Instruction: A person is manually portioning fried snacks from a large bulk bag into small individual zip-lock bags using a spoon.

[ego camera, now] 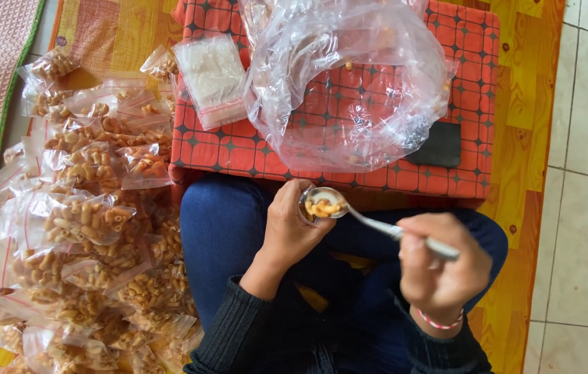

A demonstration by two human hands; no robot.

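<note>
Near the middle of the frame the left hand (292, 225) curls its fingers (302, 192) around a small clear bag (305, 206), of which only a sliver shows beside the knuckles. Lower right, the right hand (439, 266), blurred, is clenched around the handle of a metal spoon (377, 223). The spoon's bowl, loaded with orange elbow-shaped snacks (323, 207), sits right at the bag's mouth, touching or just above it; which one cannot be told.

Above the hands a low red patterned counter (477, 41) carries a large crumpled clear plastic bag (349, 83), a stack of empty zip bags (212, 76) to its left, and a dark flat object (438, 145) at right. Along the left of the frame a heap of filled small packets (93, 228) lies on the floor mat (515, 97).
</note>
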